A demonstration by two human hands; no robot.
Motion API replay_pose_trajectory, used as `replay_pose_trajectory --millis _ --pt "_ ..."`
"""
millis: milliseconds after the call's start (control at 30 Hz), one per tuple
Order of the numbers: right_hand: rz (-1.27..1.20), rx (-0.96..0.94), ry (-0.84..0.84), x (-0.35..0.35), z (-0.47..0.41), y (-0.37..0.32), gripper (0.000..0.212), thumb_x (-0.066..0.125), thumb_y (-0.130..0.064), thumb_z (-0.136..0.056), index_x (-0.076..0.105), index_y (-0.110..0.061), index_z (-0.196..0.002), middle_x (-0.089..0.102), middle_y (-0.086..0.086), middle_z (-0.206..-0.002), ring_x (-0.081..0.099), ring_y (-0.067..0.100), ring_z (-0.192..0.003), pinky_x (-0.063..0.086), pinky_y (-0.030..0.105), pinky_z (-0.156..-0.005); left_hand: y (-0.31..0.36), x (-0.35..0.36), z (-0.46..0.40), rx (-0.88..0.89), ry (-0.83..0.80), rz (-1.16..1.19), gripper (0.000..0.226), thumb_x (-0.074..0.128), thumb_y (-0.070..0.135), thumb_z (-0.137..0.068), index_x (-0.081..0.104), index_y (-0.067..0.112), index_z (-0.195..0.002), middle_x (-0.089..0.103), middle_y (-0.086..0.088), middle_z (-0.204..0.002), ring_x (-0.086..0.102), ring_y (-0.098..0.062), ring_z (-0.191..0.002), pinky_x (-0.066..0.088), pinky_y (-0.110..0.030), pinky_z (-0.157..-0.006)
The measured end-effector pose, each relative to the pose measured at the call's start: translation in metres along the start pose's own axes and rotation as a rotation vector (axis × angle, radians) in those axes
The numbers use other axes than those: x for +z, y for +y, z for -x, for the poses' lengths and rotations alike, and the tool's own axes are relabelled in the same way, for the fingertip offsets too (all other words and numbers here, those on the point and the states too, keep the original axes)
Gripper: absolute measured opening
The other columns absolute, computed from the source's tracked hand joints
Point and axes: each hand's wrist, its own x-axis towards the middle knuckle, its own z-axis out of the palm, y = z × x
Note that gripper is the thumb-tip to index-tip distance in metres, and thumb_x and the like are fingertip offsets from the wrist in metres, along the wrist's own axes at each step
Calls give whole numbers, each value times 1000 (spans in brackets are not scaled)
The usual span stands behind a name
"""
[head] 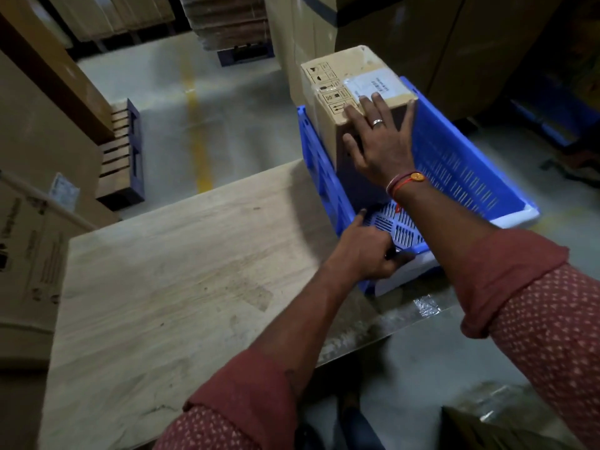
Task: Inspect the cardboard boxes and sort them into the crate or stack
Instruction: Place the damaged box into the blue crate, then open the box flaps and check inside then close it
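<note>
Nearest the camera, two forearms in rolled red patterned sleeves reach out over a pale wooden table [156, 280] toward a blue plastic crate [454, 164] that sits at the table's right edge. The left hand [363, 254] is curled round the crate's near rim, its index finger pointing out along the rim, and seems to be steadying it. Farther on, the right hand [380, 138], wearing a ring and wrist threads, lies spread on the near top corner of a cardboard box [328, 92], fingers straight and fanned, the thumb down the shadowed side; it presses rather than pinches. The box stands upright inside the crate against its far-left wall, its white shipping label [376, 82] facing up. Judging from this, the box is being seated in the crate; doing it well means holding the crate firm with the left hand while the right eases the box down flat on the slotted floor and square into the corner, leaving room beside it. Beyond lie a concrete floor with a yellow line [198, 131] and large stacked cartons
</note>
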Motion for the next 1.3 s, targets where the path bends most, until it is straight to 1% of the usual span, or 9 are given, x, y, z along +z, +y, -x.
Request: replay_pose_trajectory --millis 100,233,300,367,467,700,933,1033,1300 --pt "-132 68 42 -13 17 -7 58 32 -48 -105 36 -28 -159 33 6 -167 21 26 -158 0 78 -117 6 -10 4 -54 -12 127 60 43 56 -94 69 9 -69 72 -21 -76 69 -40 -85 39 -49 -113" --pt "-356 155 177 -50 84 -19 53 36 -41 -107 43 -25 -157 37 2 -165 22 22 -158 4 72 -121 -1 -18 26 -218 247 434 43 54 41 -97 72 7 -78 68 -23 -76 67 -41 -79 49 -46 -68" --pt "-396 162 219 -68 137 -22 50 38 -37 -108 46 -22 -155 39 2 -165 23 22 -158 8 70 -122 0 -11 51 -256 424 498 39 53 40 -99 79 11 -94 76 -14 -87 72 -32 -92 55 -43 -76" --pt "-375 147 235 -80 193 -29 49 37 -37 -109 47 -20 -154 38 3 -165 24 22 -157 12 69 -121 10 5 79 -284 568 561 29 60 31 -101 79 17 -117 79 -4 -113 70 -17 -118 54 -34 -101" --pt "-298 118 175 -83 269 -40 52 32 -40 -110 48 -17 -154 38 6 -165 27 25 -156 16 70 -120 30 41 115 -304 649 562 33 61 25 -102 73 15 -131 72 -2 -133 62 -12 -131 48 -34 -112" --pt "-144 295 -115 -69 414 -39 59 38 -46 -103 43 -24 -157 35 7 -166 23 24 -158 18 70 -119 92 94 185 -306 450 484 46 60 22 -101 60 14 -146 58 -4 -151 50 -17 -144 40 -32 -119" --pt "-2 529 -446 -64 492 12 70 28 -59 -97 41 -27 -157 33 9 -167 17 27 -159 13 76 -116 148 141 204 -271 72 373 58 51 29 -101 45 13 -157 43 -7 -163 34 -21 -154 31 -43 -125" --pt "10 611 -496 -70 516 49 73 23 -63 -96 37 -29 -159 29 8 -169 13 27 -160 8 77 -116 186 162 187 -183 -59 291 62 47 31 -102 37 11 -160 35 -10 -167 26 -25 -157 26 -47 -127" --pt "8 752 -477 -139 589 140 69 30 -61 -102 28 -27 -163 20 8 -172 4 26 -161 0 69 -122 317 192 105 34 -110 154 61 49 26 -106 33 2 -160 33 -21 -166 27 -36 -156 22 -46 -128"
